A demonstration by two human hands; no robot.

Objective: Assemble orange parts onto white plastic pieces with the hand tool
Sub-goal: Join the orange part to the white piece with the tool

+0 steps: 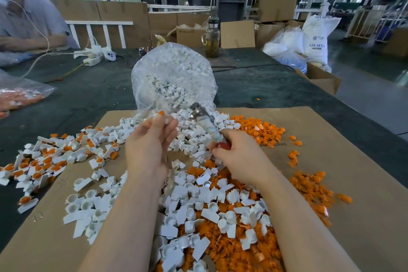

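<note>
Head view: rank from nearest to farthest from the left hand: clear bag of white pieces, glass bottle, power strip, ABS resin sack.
From the left hand:
1. Clear bag of white pieces, just beyond it.
2. Power strip, far left.
3. Glass bottle, far centre.
4. ABS resin sack, far right.

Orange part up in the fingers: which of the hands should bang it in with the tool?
Probably the right hand: it already grips the hand tool by its red handle. The left hand is busy pinching the orange part with a white piece, so it should steady them.
</note>
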